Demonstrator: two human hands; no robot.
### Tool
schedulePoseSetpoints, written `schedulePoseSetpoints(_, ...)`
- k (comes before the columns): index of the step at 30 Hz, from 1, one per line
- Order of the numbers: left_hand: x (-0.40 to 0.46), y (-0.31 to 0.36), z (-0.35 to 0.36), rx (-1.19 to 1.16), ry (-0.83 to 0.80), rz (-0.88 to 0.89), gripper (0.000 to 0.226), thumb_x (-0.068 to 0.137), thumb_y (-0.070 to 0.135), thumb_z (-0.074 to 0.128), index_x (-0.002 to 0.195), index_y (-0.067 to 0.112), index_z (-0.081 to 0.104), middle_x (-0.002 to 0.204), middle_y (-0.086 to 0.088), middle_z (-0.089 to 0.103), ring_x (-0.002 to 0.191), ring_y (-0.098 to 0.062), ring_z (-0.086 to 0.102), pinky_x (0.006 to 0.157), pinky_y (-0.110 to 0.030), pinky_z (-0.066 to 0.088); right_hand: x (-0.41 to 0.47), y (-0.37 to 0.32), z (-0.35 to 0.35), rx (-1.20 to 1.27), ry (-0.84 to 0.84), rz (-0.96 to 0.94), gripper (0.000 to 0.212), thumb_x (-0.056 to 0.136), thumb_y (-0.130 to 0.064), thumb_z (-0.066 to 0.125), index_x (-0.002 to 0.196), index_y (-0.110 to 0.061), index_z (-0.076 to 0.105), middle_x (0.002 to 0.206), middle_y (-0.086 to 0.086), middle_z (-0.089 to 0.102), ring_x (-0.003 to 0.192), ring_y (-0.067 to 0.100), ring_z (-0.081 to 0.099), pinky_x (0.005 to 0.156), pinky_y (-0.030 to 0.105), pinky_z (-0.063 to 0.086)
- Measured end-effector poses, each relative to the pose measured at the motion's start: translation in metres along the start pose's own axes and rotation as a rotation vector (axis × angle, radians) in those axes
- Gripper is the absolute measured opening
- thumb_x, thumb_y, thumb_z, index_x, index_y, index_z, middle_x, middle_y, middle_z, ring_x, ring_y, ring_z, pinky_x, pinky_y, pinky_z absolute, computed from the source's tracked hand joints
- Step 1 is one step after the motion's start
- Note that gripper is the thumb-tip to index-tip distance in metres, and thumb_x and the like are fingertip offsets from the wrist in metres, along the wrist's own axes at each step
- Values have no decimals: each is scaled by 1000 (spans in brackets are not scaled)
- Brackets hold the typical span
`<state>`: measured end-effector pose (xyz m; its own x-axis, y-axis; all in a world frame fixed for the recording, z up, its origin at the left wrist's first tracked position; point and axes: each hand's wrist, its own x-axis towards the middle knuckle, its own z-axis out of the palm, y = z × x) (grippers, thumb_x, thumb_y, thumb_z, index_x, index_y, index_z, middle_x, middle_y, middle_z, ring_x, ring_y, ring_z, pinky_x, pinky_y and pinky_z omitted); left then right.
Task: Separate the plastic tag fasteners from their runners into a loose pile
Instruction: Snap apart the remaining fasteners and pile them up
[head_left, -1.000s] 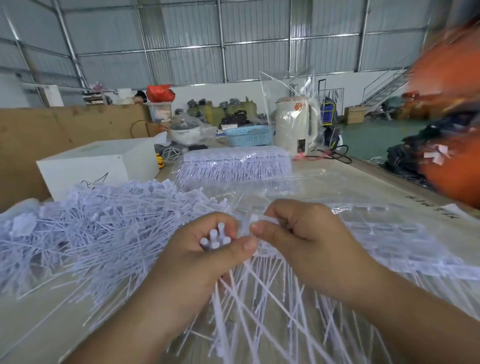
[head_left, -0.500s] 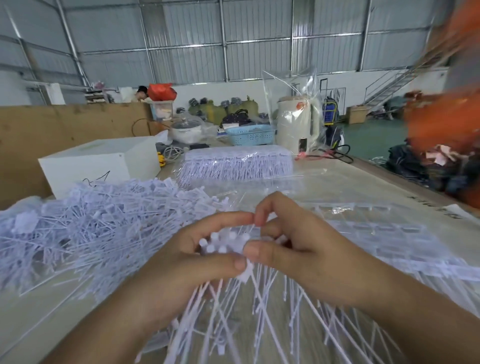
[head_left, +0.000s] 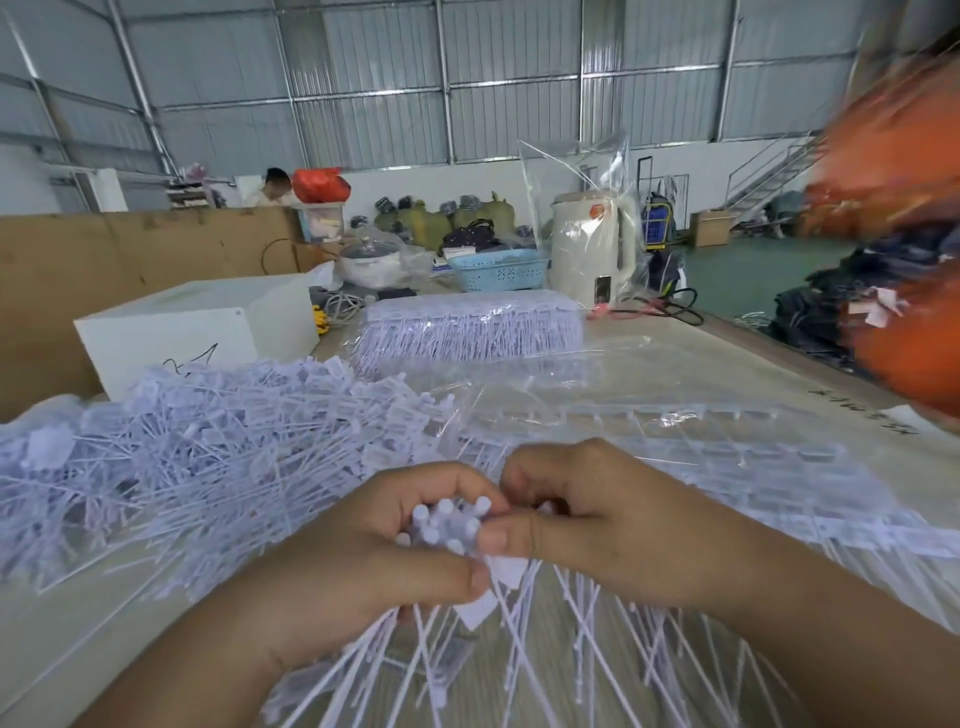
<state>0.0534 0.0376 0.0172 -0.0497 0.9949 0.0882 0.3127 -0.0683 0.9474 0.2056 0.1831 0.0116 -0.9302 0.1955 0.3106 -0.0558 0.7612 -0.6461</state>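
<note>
Right then, head view, looking down over the worktable (head_left: 727, 364): left hand (head_left: 363, 551) curled round a bunch of white tag fasteners (head_left: 447, 525), thumb clamped across the front, blunt ends poking up between thumb and forefinger, thin stems fanning out below the fist toward the near edge. Right hand (head_left: 587, 519) pressed up against the left, thumb and forefinger pinching at the same bunch just beside those ends; exactly which piece sits in that pinch hard to make out, fingers covering it, possibly a single fastener. Off to the left, a broad loose pile (head_left: 197, 441) of separated fasteners heaped on the table, touching nothing but the tabletop and spilling toward the hands. Under and beyond the right hand, flat strips on their runners (head_left: 701, 457) lying inside clear plastic wrap. Further back, centre table, a neat wrapped block of fasteners (head_left: 472, 327), well apart from the hands. Left of that block, a white box (head_left: 192, 327) standing against a brown cardboard wall (head_left: 104, 260). Behind the block, a blue plastic basket (head_left: 498, 270), a cream kettle (head_left: 592, 249) inside a clear bag, and a lidded pot (head_left: 369, 260) also bagged. Far right edge smeared with an orange blur (head_left: 904, 234), too blurred to identify. Person (head_left: 272, 187) seated far back behind the cardboard.
</note>
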Motion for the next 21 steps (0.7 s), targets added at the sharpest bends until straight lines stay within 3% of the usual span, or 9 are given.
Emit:
schedulePoseSetpoints(3, 0, -3, -1, 108, 96, -11, 21, 55, 33, 74, 72, 26, 64, 67, -2, 58, 63, -7, 48, 50, -15, 34, 0, 1, -6, -44, -109, 35, 47, 90, -48, 61, 68, -9, 49, 54, -9, 34, 49, 5, 31, 50, 21, 27)
schedulePoseSetpoints(7, -2, -1, -1, 123, 164, 15, 26, 55, 39, 78, 69, 27, 61, 65, 6, 47, 62, -12, 41, 53, -18, 33, 0, 0, -10, 20, -59, 87, 38, 93, -39, 62, 65, -17, 48, 55, -11, 36, 51, 5, 33, 52, 23, 29)
schedulePoseSetpoints(9, -1, 1, 1, 99, 221, 29, 29, 54, 42, 79, 68, 26, 59, 66, 4, 48, 62, -10, 44, 52, -16, 35, 1, -3, -7, 3, 26, 63, 33, 93, -38, 62, 64, -25, 52, 54, -13, 41, 50, 2, 35, 50, 19, 28)
schedulePoseSetpoints(13, 4, 4, 13, 40, 401, 59, 32, 54, 35, 79, 68, 20, 54, 62, 4, 44, 57, -10, 42, 49, -15, 35, 7, -6, 5, -167, 240, 70, 41, 92, -45, 60, 64, -17, 49, 52, -7, 43, 47, 5, 37, 49, 27, 31)
schedulePoseSetpoints(17, 8, 7, 19, -78, 552, 41, 28, 59, 28, 75, 65, 16, 51, 60, 1, 43, 49, -10, 39, 47, -20, 34, 9, -1, -10, -39, 664, 192, 48, 91, -46, 57, 61, -14, 38, 47, -7, 34, 43, 7, 32, 44, 23, 29)
schedulePoseSetpoints(19, 6, 9, 18, -90, 514, 36, 22, 59, 27, 74, 65, 17, 56, 57, 3, 47, 46, -7, 42, 45, -16, 36, 5, 2, -22, 49, 624, 133, 46, 88, -47, 58, 66, -8, 46, 51, -10, 31, 45, 5, 30, 45, 20, 26)
schedulePoseSetpoints(21, 5, 10, 18, -94, 433, 45, 17, 60, 27, 75, 67, 20, 62, 56, 7, 53, 49, -5, 48, 45, -10, 38, 0, -2, -18, 175, 387, 64, 36, 84, -49, 59, 84, -13, 61, 53, -11, 37, 47, 2, 33, 46, 17, 28)
